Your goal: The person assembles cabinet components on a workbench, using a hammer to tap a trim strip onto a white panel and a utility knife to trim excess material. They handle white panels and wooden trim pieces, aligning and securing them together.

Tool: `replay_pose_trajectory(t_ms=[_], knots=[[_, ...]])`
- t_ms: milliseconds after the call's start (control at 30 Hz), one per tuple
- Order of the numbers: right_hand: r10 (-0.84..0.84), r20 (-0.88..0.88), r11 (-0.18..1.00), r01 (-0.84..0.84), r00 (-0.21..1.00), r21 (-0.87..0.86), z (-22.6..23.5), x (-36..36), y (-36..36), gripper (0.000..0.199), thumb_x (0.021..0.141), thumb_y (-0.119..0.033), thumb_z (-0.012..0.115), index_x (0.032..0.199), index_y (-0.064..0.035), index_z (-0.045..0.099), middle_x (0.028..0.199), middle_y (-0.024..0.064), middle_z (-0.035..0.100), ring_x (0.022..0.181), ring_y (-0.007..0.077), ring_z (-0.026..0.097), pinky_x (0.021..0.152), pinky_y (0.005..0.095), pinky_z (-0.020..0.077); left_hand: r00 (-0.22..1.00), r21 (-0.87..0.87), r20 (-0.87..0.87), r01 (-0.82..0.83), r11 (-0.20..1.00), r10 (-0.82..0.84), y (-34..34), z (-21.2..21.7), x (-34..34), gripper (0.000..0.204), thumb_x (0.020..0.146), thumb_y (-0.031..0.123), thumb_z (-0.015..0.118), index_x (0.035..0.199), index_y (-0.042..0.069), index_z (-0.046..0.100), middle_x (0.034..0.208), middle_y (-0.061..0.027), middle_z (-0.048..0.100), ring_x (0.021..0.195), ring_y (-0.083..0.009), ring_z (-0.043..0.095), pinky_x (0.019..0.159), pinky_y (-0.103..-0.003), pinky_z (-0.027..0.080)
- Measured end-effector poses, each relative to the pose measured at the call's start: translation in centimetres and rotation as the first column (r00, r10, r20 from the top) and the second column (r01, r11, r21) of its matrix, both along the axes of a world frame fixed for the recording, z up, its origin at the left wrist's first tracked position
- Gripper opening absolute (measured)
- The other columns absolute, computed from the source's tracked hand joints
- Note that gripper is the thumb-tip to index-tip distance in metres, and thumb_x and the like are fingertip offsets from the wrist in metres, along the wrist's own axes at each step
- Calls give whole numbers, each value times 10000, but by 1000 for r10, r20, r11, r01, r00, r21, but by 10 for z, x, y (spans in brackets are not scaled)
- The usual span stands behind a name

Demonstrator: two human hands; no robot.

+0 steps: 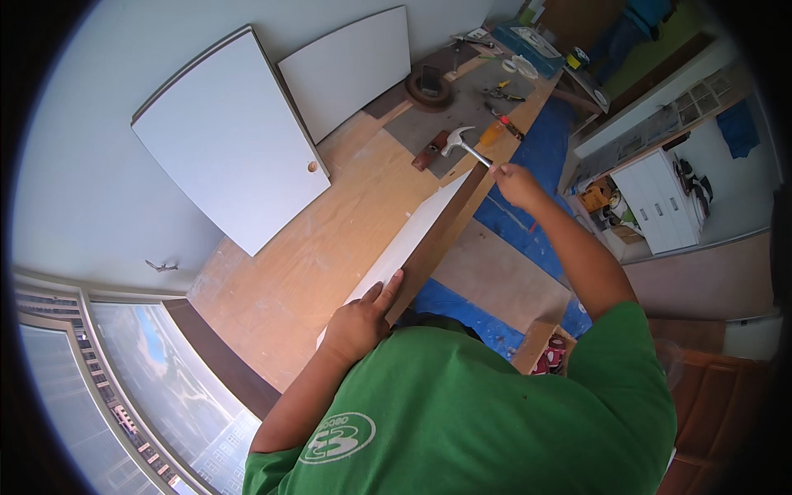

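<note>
My right hand [515,185] is closed around the handle of a claw hammer [463,145], whose metal head is raised over the far end of a long narrow board. This board [406,241] has a white face and a brown edge, and lies along the near side of the wooden worktable [272,309]. Close to my body, my left hand [361,323] grips the board's near part, one finger stretched along its edge. A brown block-like piece [431,151] lies just left of the hammer head. An orange bottle with a red cap [493,131] stands beyond the hammer.
Two white panels [231,136] [351,70] lean against the wall behind the table. Pliers [503,95], a brown round piece [428,91] and a teal case [528,49] sit at the far end. Blue sheeting [540,165] covers the floor beside an open cardboard box [535,346]. Another person [631,33] stands far off.
</note>
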State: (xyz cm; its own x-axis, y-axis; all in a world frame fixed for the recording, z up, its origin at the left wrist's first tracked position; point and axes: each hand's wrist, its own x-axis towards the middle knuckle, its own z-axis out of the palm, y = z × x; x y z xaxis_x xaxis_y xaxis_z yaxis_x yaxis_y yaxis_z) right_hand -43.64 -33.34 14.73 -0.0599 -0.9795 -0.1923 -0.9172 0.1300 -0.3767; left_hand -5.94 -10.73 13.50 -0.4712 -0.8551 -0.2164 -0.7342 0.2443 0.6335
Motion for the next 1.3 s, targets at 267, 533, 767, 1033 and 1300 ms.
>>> replay_pose_trajectory(t_ms=[267, 533, 767, 1033, 1300], knots=[[86, 60, 993, -91, 995, 82, -6, 48, 53, 495, 1111, -452, 481, 936, -7, 609, 806, 198, 646, 774, 373, 630, 720, 472, 494, 1000, 38, 23, -18, 999, 17, 2, -2, -2, 962, 877, 170, 702, 1688, 301, 200, 1507, -218, 553, 1060, -422, 721, 910, -484, 610], [218, 135, 959, -238, 966, 153, -10, 89, 125, 464, 1107, -438, 480, 981, -13, 617, 886, 265, 678, 897, 483, 664, 782, 542, 506, 999, 9, -34, -42, 999, 43, 2, -4, 1, 957, 865, 185, 723, 1678, 321, 238, 1473, -215, 586, 1054, -420, 726, 894, -480, 620], [51, 14, 999, -51, 999, 7, -17, -1, 22, 438, 1106, -403, 500, 964, -6, 619, 878, 252, 675, 859, 456, 651, 762, 504, 504, 999, -24, -1, -42, 999, 42, 2, -7, -1, 1007, 819, 146, 730, 1676, 330, 233, 1490, -199, 580, 1038, -414, 732, 879, -477, 628], [123, 95, 992, -123, 988, 0, -29, 30, 76, 453, 1116, -412, 484, 941, -12, 602, 811, 216, 642, 770, 383, 634, 718, 472, 489, 999, 17, -7, -38, 999, 38, 2, -8, 0, 1018, 804, 127, 716, 1677, 329, 232, 1479, -199, 589, 1030, -410, 734, 875, -477, 628], [18, 91, 997, -12, 996, -73, -29, 7, 23, 434, 1107, -375, 480, 930, -12, 636, 905, 248, 694, 905, 449, 682, 780, 519, 510, 995, -41, -66, -78, 996, 75, -1, -2, 1, 933, 770, 30, 644, 1638, 246, 378, 1453, -112, 635, 971, -399, 737, 855, -484, 615]])
